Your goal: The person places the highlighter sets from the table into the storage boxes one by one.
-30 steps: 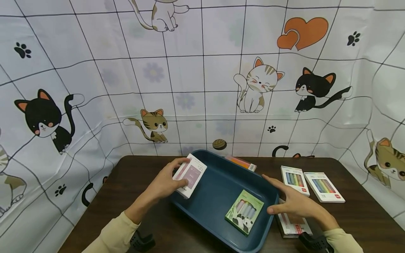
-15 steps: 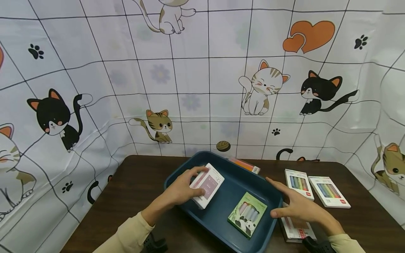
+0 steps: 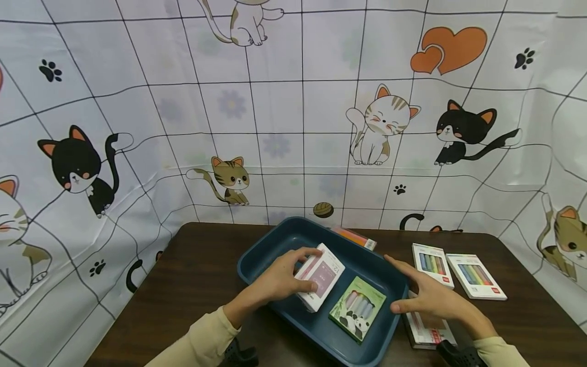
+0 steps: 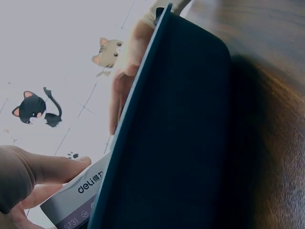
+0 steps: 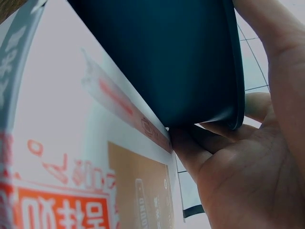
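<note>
In the head view my left hand grips a white box with a purple panel by its sides, fingers at the far edge and thumb nearer me. The box is tilted over the dark blue tray, left of a green panda box of pens lying on the tray floor. The left wrist view shows "deli" on the held box, its lower part hidden behind the tray wall. My right hand holds the tray's right corner, thumb over the rim and fingers against the outer wall.
Two white boxes with coloured pens, a left one and a right one, lie on the brown table. Another white box lies under my right hand, beside the tray. An orange packet shows behind the tray.
My left hand has carried the white and purple box rightward and toward me, from the tray's left edge to beside the green box. The right hand stays at the tray's corner.
</note>
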### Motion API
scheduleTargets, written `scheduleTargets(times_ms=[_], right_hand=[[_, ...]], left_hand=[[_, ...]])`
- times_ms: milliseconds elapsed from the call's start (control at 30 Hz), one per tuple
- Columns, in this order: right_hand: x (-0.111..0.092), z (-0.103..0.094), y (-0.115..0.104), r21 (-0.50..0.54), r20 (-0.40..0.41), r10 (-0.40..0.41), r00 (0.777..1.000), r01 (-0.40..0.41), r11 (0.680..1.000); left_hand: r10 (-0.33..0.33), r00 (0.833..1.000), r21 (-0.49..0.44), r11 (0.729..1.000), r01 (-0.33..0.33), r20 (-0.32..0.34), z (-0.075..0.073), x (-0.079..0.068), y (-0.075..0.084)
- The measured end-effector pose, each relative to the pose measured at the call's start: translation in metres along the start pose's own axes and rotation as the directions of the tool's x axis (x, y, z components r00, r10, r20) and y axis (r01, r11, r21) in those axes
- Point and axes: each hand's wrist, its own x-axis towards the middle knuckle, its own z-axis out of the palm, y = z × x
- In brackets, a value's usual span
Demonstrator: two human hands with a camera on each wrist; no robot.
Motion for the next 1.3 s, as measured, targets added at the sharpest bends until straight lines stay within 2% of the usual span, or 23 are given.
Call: scheduleTargets(times_ms=[267,533,600,767,1000,1300], right_hand=[[0.000,0.000,0.002,-0.020,-0.006,-0.036,0.999,0.035,0.999],[0.000,-0.002,0.001,-0.044,-0.010,-0.030,1.000,0.029,0.999],[0.000,-0.002,0.001,-0.044,-0.011,-0.026,1.000,0.025,0.999],[0.000,-0.001,0.001,-0.045,-0.006,-0.022,1.000,0.021,0.999],[0.000,-0.001,-0.001,-0.041,-0.009,-0.007,1.000,0.007,0.999],[0.001,0.000,0.000,-0.026,-0.004,-0.007,1.000,0.007,1.000]], left_hand=[[-0.008,1.000,0.015,1.000,0.008,0.015,0.010,0.004,0.001],[-0.007,1.000,0.038,0.999,0.007,0.007,0.016,0.008,0.003],[-0.002,1.000,0.089,0.996,0.001,0.004,0.016,0.009,0.003],[0.012,1.000,0.238,0.971,-0.013,0.004,0.013,0.009,0.001],[-0.002,0.999,0.272,0.962,-0.011,0.045,0.010,0.007,-0.003],[0.014,0.999,0.432,0.902,0.004,-0.038,0.006,-0.002,-0.005]])
